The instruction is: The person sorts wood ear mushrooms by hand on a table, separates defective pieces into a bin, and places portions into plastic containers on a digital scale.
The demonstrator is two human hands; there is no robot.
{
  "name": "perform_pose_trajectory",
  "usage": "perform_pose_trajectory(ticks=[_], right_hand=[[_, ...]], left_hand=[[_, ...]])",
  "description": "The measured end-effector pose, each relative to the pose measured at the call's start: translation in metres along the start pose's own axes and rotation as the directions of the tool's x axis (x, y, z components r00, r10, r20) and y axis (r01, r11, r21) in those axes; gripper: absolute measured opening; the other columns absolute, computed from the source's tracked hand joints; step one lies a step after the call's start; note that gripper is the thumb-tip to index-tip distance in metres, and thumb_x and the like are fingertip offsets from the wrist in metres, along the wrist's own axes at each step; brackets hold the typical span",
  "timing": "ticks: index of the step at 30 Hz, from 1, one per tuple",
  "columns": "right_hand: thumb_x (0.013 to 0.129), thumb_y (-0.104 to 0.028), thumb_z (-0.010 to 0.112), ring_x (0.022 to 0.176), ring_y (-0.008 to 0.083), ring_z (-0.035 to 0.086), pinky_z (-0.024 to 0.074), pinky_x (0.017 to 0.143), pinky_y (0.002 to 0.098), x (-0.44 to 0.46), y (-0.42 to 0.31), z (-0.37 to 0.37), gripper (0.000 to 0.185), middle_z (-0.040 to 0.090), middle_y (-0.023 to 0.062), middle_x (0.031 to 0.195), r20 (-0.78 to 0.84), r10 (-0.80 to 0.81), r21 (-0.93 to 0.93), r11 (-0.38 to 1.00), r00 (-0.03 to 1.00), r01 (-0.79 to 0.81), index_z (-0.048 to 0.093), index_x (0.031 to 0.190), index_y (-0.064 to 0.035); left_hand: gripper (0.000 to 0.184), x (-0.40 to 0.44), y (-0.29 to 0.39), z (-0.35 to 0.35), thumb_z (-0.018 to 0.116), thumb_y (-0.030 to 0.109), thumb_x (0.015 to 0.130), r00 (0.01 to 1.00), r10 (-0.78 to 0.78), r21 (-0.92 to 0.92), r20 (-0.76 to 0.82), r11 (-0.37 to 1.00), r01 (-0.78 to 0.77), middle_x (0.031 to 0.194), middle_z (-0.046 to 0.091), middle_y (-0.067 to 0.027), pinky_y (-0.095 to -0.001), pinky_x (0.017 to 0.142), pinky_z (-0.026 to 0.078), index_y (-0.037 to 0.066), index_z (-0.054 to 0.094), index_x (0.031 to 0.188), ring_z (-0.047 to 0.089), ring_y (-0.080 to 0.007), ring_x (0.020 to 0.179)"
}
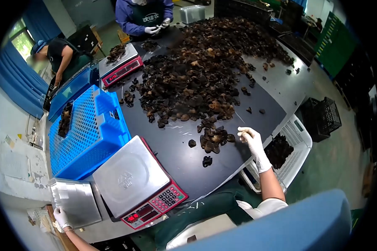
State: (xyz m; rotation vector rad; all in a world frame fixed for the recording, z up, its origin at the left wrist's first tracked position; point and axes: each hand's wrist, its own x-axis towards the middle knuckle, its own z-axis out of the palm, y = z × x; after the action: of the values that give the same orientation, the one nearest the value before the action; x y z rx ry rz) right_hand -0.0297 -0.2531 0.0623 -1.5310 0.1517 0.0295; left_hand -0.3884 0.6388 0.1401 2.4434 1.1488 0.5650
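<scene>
At the lower left, my white-gloved left hand (pixel 60 218) grips the near left edge of a stack of clear plastic trays (pixel 77 201). My right hand (pixel 253 146), also gloved, hovers over the right edge of the dark table. Its fingers are loosely bent and apart, and nothing shows in them. A small cluster of dried black fungus (pixel 213 139) lies just left of that hand. Beyond it spreads a large heap of black fungus (pixel 188 83). Between my hands stands a red digital scale (pixel 132 175) with a bare steel pan.
A blue perforated crate (pixel 81 134) stands on the left; a white basket (pixel 297 142) with dark pieces sits low right. A second scale (pixel 121 69) bears fungus. One co-worker (pixel 144 19) stands across the table; another (pixel 63 56) bends at left. Black crates (pixel 322 117) lie on the floor.
</scene>
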Motion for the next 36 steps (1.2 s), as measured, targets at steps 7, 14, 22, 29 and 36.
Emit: perform_pose_trajectory(ticks=[7, 14, 22, 29, 36], right_hand=[[0.094, -0.009, 0.058, 0.076, 0.0071, 0.056, 0.0467, 0.070, 0.0221, 0.006, 0.026, -0.005, 0.020, 0.067, 0.0006, 0.090, 0.082, -0.052, -0.157, 0.985, 0.995, 0.064, 0.068, 0.111, -0.0029], [0.093, -0.006, 0.058, 0.091, 0.0100, 0.062, 0.0492, 0.084, 0.0262, 0.023, 0.025, -0.004, 0.021, 0.069, 0.0032, 0.097, 0.232, 0.003, -0.203, 0.978, 0.973, 0.046, 0.065, 0.112, 0.0001], [0.092, -0.009, 0.060, 0.091, 0.0136, 0.064, 0.0509, 0.083, 0.0281, 0.061, 0.030, -0.018, 0.022, 0.070, 0.0080, 0.100, 0.231, -0.084, -0.392, 0.904, 0.969, 0.172, 0.066, 0.112, -0.0008], [0.087, -0.009, 0.063, 0.092, 0.0248, 0.064, 0.0512, 0.084, 0.0337, 0.101, 0.036, -0.001, 0.021, 0.067, 0.0122, 0.101, 0.354, -0.266, -0.414, 0.815, 0.897, 0.405, 0.066, 0.107, -0.0025], [0.079, -0.024, 0.071, 0.128, 0.0408, 0.044, 0.0369, 0.107, 0.0483, 0.167, 0.041, 0.010, 0.047, 0.050, 0.0194, 0.139, 0.325, -0.539, -0.728, 0.382, 0.777, 0.570, 0.062, 0.123, -0.0104]], left_hand=[[0.025, -0.064, 0.084, 0.002, 0.058, 0.014, 0.097, 0.955, 0.241, 0.026, -0.174, 0.970, -0.240, 0.090, 0.069, -0.0141, -0.0333, 0.079, 0.048, -0.010, 0.064, 0.102, 0.059, -0.0187, 0.080], [0.019, -0.022, 0.048, 0.000, 0.056, 0.011, 0.097, 0.992, -0.065, 0.219, -0.111, 0.972, 0.088, 0.092, 0.066, -0.0157, -0.0368, 0.080, 0.047, -0.007, 0.062, 0.103, 0.059, -0.0238, 0.083], [0.013, -0.105, 0.168, 0.049, 0.053, 0.006, 0.097, 0.658, 0.590, 0.518, -0.467, 0.786, -0.338, 0.093, 0.061, -0.0159, -0.0410, 0.081, 0.047, -0.003, 0.059, 0.103, 0.057, -0.0297, 0.088], [0.022, -0.270, 0.266, 0.155, 0.059, -0.001, 0.084, 0.675, 0.733, 0.260, 0.084, 0.638, -0.725, 0.099, 0.055, -0.0142, -0.0461, 0.086, 0.044, 0.004, 0.059, 0.105, 0.055, -0.0348, 0.093], [0.029, -0.345, 0.360, 0.171, 0.057, 0.017, 0.093, 0.804, 0.582, 0.186, -0.122, 0.809, -0.558, 0.120, 0.052, -0.0218, -0.0485, 0.098, 0.042, 0.000, 0.057, 0.117, 0.052, -0.0384, 0.113]])
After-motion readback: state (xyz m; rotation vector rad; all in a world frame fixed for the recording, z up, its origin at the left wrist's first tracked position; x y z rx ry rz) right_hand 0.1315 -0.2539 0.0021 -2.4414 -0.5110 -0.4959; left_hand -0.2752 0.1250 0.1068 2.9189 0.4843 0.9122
